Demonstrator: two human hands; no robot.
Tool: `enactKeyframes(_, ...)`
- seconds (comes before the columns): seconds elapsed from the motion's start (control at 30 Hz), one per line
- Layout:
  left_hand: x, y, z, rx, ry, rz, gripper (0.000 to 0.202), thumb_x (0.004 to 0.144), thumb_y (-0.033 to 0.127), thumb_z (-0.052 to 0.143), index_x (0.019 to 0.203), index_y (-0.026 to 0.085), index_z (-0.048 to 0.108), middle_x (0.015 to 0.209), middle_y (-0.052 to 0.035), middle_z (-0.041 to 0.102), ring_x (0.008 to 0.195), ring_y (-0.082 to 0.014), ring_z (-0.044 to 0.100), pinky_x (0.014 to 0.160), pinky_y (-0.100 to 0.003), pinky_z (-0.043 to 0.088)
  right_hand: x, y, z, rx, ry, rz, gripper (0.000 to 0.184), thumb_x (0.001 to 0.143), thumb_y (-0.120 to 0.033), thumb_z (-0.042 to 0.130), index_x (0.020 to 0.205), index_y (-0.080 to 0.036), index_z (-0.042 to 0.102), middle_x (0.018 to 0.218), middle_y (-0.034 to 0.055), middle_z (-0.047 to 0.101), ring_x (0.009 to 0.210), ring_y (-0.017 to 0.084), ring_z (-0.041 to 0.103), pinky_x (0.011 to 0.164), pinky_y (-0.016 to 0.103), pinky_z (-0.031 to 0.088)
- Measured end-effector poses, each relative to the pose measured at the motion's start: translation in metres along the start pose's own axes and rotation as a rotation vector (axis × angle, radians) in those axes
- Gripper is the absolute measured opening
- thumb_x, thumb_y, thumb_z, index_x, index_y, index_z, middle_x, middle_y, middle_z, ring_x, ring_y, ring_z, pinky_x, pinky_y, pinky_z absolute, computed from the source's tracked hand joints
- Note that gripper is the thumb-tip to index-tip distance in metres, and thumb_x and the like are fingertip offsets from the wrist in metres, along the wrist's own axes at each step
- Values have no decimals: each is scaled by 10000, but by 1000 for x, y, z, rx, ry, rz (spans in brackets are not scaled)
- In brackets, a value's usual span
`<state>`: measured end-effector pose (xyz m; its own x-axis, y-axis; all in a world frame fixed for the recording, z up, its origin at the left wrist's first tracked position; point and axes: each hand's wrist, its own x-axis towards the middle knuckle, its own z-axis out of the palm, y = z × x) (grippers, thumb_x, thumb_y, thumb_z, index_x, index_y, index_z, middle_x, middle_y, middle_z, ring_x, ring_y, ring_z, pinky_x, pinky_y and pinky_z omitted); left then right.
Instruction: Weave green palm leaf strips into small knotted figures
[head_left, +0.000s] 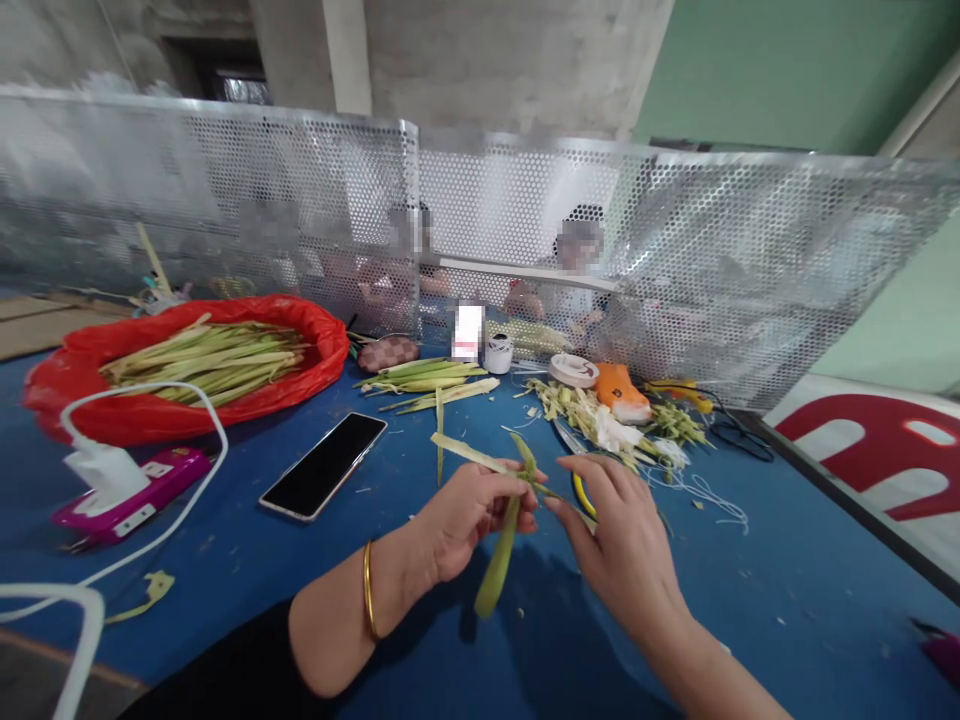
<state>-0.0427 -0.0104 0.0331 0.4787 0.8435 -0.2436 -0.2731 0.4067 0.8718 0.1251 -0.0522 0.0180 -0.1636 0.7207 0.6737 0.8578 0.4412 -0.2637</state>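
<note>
My left hand pinches a small crossing of green-yellow leaf strips between thumb and fingers. One broad strip hangs down below it, and a pale one sticks out to the upper left. On the right, my right hand has its thumb against a strip that runs out of the crossing; its index finger is raised apart from the thumb. Part of that strip is hidden by the hand. Just behind the right hand lie scissors with yellow handles, partly covered. A single strip lies on the blue table.
A red plastic bag of strips stands left, near a phone and a purple power strip with a white cable. Behind are more strips, a tape roll and scraps. People sit beyond a perforated metal screen.
</note>
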Motion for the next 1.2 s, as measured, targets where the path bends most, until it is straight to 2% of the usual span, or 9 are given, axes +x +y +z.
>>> enactKeyframes(0.07,0,-3,2,13,20,1,208,666,193,726,851,104,692,592,15,560,527,-83,523,584,-221,489,0,1,3,-30,-90,-66,100,931,-256,506,945,-207,592,831,37,667,799,206,607,905,382,348)
enactKeyframes(0.17,2,-9,4,64,96,55,268,659,309,776,802,116,657,582,28,548,464,-62,460,457,-184,418,-1,-2,7,-127,-145,-137,257,952,-197,438,724,-195,556,623,-1,602,616,169,570,905,386,321)
enactKeyframes(0.37,4,-19,7,242,251,149,292,674,308,745,899,143,658,674,-18,655,518,-109,564,399,-182,390,-7,-15,4,-124,-161,-168,316,932,-124,391,642,-186,500,557,6,563,509,143,502,681,318,306)
enactKeyframes(0.57,6,-21,8,283,299,143,234,671,236,696,882,134,684,721,-47,709,502,-106,546,353,-181,297,-15,-24,13,-28,-178,-103,285,920,-104,393,687,-187,533,600,22,624,542,147,539,682,304,301)
enactKeyframes(0.73,6,-12,2,154,182,53,276,664,226,726,912,113,677,772,-60,711,477,-59,500,378,-162,268,-10,-20,4,170,-237,98,380,956,-303,417,607,-202,529,561,10,599,552,149,520,610,277,316)
enactKeyframes(0.83,3,-6,-1,152,127,-38,270,654,222,733,899,115,695,750,-50,698,459,-41,475,386,-158,242,0,-6,-1,368,-222,392,394,929,-467,433,697,-208,619,610,6,593,598,155,523,579,265,332)
enactKeyframes(0.93,-1,-4,1,213,17,-130,268,665,272,730,894,132,722,731,-41,686,466,-50,493,392,-169,238,8,5,0,735,-228,664,396,823,-554,556,742,-184,671,642,7,589,616,148,501,583,257,365)
enactKeyframes(1.07,-5,-5,4,310,-55,-137,321,737,432,678,845,136,740,730,-43,674,480,-55,500,395,-177,236,11,4,5,1215,-348,905,349,669,-491,745,762,-161,679,639,-6,586,581,115,491,595,248,393)
enactKeyframes(1.2,-6,-7,4,405,-48,-93,297,740,430,671,800,146,734,725,-39,687,464,-60,498,394,-181,256,8,2,7,1327,-250,992,316,582,-392,819,722,-166,650,596,-31,556,528,96,466,542,239,372)
